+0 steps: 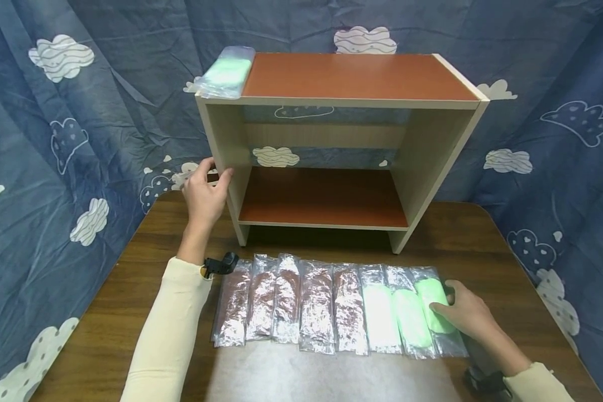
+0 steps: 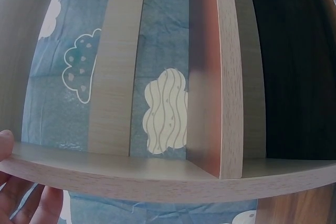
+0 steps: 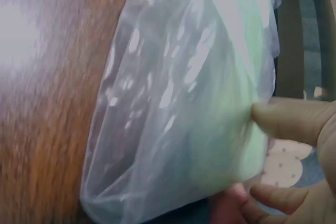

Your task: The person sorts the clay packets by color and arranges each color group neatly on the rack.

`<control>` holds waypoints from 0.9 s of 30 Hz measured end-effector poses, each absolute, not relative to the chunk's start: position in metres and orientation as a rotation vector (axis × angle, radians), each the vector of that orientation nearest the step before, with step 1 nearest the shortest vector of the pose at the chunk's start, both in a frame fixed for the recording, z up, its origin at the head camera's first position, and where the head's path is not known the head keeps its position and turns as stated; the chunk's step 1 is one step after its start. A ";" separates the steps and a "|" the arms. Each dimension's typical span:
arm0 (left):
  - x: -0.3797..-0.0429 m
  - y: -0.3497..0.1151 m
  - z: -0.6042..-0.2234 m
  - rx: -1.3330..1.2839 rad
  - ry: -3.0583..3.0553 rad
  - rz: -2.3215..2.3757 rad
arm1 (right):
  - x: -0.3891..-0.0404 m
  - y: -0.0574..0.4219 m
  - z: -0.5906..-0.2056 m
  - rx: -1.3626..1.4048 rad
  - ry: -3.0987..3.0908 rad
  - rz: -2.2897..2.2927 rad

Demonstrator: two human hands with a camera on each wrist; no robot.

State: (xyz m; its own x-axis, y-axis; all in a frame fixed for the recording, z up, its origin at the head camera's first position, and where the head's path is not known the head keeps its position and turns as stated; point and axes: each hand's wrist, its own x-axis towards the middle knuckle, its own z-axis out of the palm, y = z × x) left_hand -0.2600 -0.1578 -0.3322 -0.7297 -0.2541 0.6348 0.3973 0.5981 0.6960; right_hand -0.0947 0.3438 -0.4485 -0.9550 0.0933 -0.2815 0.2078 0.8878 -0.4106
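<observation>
My left hand (image 1: pixel 205 194) holds the left side panel of a small two-tier shelf (image 1: pixel 331 103). In the left wrist view the thumb is on the inner face of that panel (image 2: pixel 147 179) and the fingers are behind it. At the lower right, my right hand (image 1: pixel 466 312) grips the outer edge of the rightmost clear plastic packet with pale green contents (image 1: pixel 429 293). The right wrist view shows the thumb (image 3: pixel 294 120) on top of this packet (image 3: pixel 210 124), with the fingertips at its edge. Two more green packets (image 1: pixel 382 321) lie beside it.
Several clear packets with brown contents (image 1: pixel 286 304) continue the row leftward on the wooden table (image 1: pixel 115 318). Another green packet (image 1: pixel 227 72) lies on the shelf's top left corner. A blue cloud-print curtain (image 1: pixel 130 44) hangs behind.
</observation>
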 end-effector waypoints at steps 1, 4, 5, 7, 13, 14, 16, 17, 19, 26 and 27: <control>-0.260 -0.158 -0.332 -0.110 -2.101 -1.145 | -0.095 0.344 -0.449 0.242 2.788 -0.661; -0.260 -0.159 -0.333 -0.113 -2.101 -1.145 | -0.096 0.346 -0.451 0.259 2.769 -0.688; -0.260 -0.159 -0.333 -0.116 -2.098 -1.146 | -0.096 0.346 -0.451 0.260 2.766 -0.698; -0.261 -0.159 -0.334 -0.115 -2.094 -1.148 | -0.096 0.347 -0.453 0.252 2.766 -0.730; -0.260 -0.159 -0.333 -0.113 -2.101 -1.153 | -0.094 0.352 -0.456 0.264 2.676 -0.917; -0.260 -0.159 -0.333 -0.115 -2.100 -1.153 | -0.094 0.352 -0.456 0.275 2.654 -0.936; -0.260 -0.159 -0.333 -0.118 -2.094 -1.156 | -0.094 0.352 -0.454 0.291 2.620 -0.959; -0.260 -0.159 -0.332 -0.118 -2.092 -1.157 | -0.094 0.352 -0.454 0.300 2.613 -0.964; -0.261 -0.159 -0.332 -0.124 -2.088 -1.149 | -0.094 0.352 -0.454 0.312 2.614 -0.975; -0.261 -0.158 -0.331 -0.129 -2.093 -1.141 | -0.093 0.354 -0.458 0.346 2.602 -1.089; -0.260 -0.158 -0.331 -0.126 -2.094 -1.143 | -0.093 0.354 -0.459 0.339 2.597 -1.111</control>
State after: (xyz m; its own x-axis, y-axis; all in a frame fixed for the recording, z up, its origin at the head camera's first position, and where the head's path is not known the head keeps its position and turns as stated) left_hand -0.2602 -0.1584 -0.3313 -0.7254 -0.2466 0.6427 0.4071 0.5992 0.6894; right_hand -0.0932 0.3540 -0.4587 -0.9284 0.0986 -0.3583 0.3273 0.6738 -0.6625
